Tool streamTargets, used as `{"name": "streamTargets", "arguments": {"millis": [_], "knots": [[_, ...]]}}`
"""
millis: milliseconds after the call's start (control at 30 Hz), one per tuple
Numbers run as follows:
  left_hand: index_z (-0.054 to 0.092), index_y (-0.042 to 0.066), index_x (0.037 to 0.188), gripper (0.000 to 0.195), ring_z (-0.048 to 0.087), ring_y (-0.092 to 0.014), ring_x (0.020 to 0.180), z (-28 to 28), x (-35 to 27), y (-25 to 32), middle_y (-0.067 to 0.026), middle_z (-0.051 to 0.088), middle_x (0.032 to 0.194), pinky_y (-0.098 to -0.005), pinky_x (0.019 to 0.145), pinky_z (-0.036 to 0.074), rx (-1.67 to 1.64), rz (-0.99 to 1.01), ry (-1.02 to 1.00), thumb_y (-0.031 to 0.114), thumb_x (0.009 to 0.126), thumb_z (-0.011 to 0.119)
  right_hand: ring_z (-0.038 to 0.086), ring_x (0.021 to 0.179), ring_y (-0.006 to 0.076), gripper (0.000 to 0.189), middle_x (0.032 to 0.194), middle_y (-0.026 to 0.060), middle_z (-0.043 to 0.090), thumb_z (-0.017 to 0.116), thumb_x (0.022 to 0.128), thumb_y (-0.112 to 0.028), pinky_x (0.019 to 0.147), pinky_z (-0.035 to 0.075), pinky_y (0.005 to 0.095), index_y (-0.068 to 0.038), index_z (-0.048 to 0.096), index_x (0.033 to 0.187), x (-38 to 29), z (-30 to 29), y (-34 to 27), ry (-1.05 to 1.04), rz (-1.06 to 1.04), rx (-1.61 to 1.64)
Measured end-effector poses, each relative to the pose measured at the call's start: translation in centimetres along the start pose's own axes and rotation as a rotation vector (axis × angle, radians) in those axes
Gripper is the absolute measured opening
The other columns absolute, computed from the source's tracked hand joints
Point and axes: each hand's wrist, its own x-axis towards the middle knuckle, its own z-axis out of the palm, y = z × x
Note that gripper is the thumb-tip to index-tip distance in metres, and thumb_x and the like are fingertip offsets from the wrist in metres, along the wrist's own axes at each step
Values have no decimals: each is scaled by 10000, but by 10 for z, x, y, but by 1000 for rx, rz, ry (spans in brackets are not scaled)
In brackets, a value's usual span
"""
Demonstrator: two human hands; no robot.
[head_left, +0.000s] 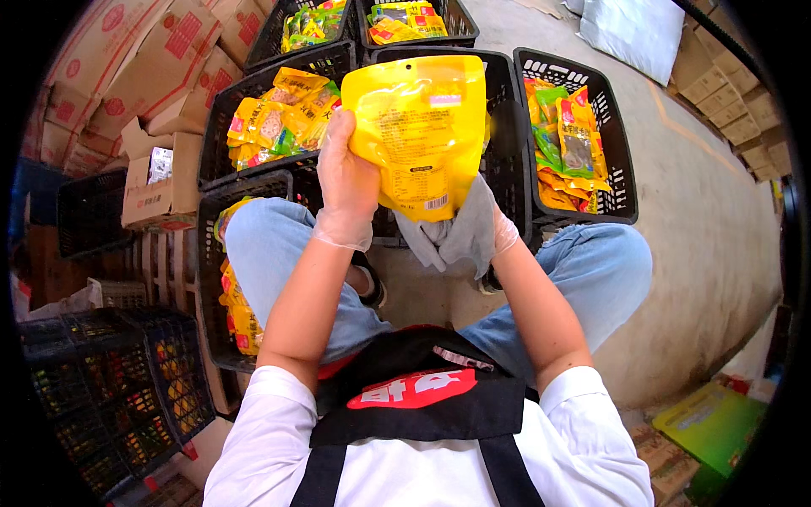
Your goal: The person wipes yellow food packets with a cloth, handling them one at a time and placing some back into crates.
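A yellow plastic food pouch (421,139) is held up in front of me, its printed back with a barcode facing the camera. My left hand (348,174), in a thin clear glove, grips the pouch's left edge with the thumb on top. A grey cloth (472,225) lies against the pouch's lower right corner. My right hand (500,228), also gloved, is mostly hidden behind the cloth and holds it there. Behind the pouch stands a black plastic crate (516,184), its contents mostly covered from view.
Left of the pouch, a black crate (212,152) holds yellow and green food packets (279,123). Another crate (624,171) with packets stands right. Two more filled crates (469,32) are at the back. Cardboard boxes (136,63) are stacked left; stacked dark crates (114,386) stand lower left.
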Motion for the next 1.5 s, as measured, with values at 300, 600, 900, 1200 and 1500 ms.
{"name": "streamTargets", "arguments": {"millis": [300,600,900,1200,1500], "knots": [[520,21,1190,299,543,-157,1105,-2,-4,-11,-64,590,1160,-314,994,384,25,1,28,182,938,534,470,1036,282,712,1276,172,439,564,874,-467,759,499,357,-18,360,1387,2,-14,38,-142,569,1364],[539,31,1202,323,555,-206,1130,-13,1,-14,-75,597,1199,-371,1018,390,11,-23,13,208,932,542,472,917,260,793,1179,192,455,569,839,-564,583,511,282,19,406,1350,4,-13,19,-161,756,1583],[533,26,1213,339,555,-215,1136,-13,2,-15,-82,596,1205,-377,1017,394,41,-20,9,210,929,544,524,883,199,704,1235,147,509,501,899,-548,554,495,217,-11,440,1350,3,-9,6,-194,669,1497],[533,14,1206,331,555,-214,1135,-16,4,-18,-87,597,1199,-370,1022,388,42,-22,12,201,933,529,533,936,203,670,1216,133,551,495,912,-538,666,487,244,-38,449,1355,4,-11,12,-483,709,1664],[540,12,1189,305,558,-207,1127,-19,4,-22,-88,600,1185,-364,1018,395,26,-26,34,186,940,513,515,905,211,701,1226,134,544,484,900,-578,726,475,264,-46,453,1355,2,-8,15,-304,579,1546]]}}
